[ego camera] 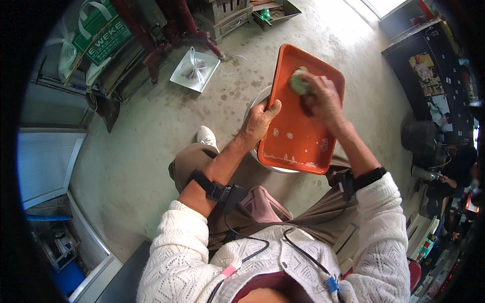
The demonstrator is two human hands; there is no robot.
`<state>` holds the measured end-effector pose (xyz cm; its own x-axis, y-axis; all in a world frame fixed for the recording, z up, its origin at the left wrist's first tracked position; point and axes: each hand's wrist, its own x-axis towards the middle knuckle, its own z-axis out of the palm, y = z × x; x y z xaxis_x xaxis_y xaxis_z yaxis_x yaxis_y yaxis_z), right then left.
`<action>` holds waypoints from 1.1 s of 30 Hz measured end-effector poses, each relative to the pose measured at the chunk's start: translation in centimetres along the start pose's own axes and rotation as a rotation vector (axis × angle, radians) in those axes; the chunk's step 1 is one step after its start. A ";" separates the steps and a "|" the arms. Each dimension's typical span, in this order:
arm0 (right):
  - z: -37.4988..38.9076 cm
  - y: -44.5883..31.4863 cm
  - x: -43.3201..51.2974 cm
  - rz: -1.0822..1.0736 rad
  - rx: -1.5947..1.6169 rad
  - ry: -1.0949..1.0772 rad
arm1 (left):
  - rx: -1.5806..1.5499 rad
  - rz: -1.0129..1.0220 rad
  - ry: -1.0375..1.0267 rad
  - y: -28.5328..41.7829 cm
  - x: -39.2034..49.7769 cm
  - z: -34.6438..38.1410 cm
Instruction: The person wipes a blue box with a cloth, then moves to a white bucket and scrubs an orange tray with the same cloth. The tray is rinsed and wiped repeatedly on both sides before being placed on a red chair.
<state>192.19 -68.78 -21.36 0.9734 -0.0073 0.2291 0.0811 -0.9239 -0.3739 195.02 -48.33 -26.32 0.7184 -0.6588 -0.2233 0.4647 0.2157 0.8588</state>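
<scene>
An orange rectangular tray (291,117) is tilted up in front of me, above a white tub (254,102) that it mostly covers. My left hand (261,120) grips the tray's left long edge, thumb on the inner face and fingers hidden behind. In my right hand (322,94), slightly blurred, is a greenish scrubbing cloth or pad (300,82), pressed to the upper part of the tray's inner face. White suds spot the tray's lower end and run in a line along its bottom rim.
A white square tray (178,77) with a tied plastic bag (194,70) sits on the concrete floor, ahead to the left. Beyond it stand dark red pipes (182,15) and a wooden cabinet (223,19). A black cabinet (398,57) is at right. Another person's hand (449,181) shows at far right.
</scene>
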 end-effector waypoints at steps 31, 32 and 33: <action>-0.1 -2.0 -9.8 -0.132 -0.318 -0.262 | 0.315 0.162 0.208 2.0 1.0 -1.1; 0.0 -1.6 -9.3 -0.135 -0.388 -0.222 | 0.289 0.169 0.214 2.0 0.9 -1.1; 0.1 -1.3 -8.7 -0.070 -0.399 -0.188 | 0.271 0.142 0.226 2.1 0.9 -1.0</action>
<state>183.66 -67.50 -22.91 0.9935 0.0959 0.0607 0.0947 -0.9953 0.0212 197.16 -47.76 -25.22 0.8760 -0.4537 -0.1635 0.2205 0.0754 0.9725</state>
